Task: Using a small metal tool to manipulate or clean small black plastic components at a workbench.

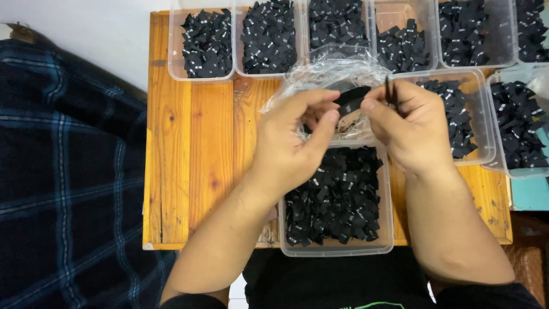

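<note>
My left hand [294,134] and my right hand [409,123] meet over a low wooden table [194,149]. Between their fingertips they pinch a small stack of black fabric labels [351,98]. My right hand also grips a thin dark tool [389,91] that points up. A crumpled clear plastic bag [331,77] lies just behind and under my fingers. Directly below my hands stands a clear plastic tub [337,200] full of folded black labels with small white marks.
Several clear tubs of the same black labels line the table's far edge [207,43] and right side [517,123]. A dark blue plaid cloth [63,171] lies on the floor to the left. Bare wood shows on the table's left half.
</note>
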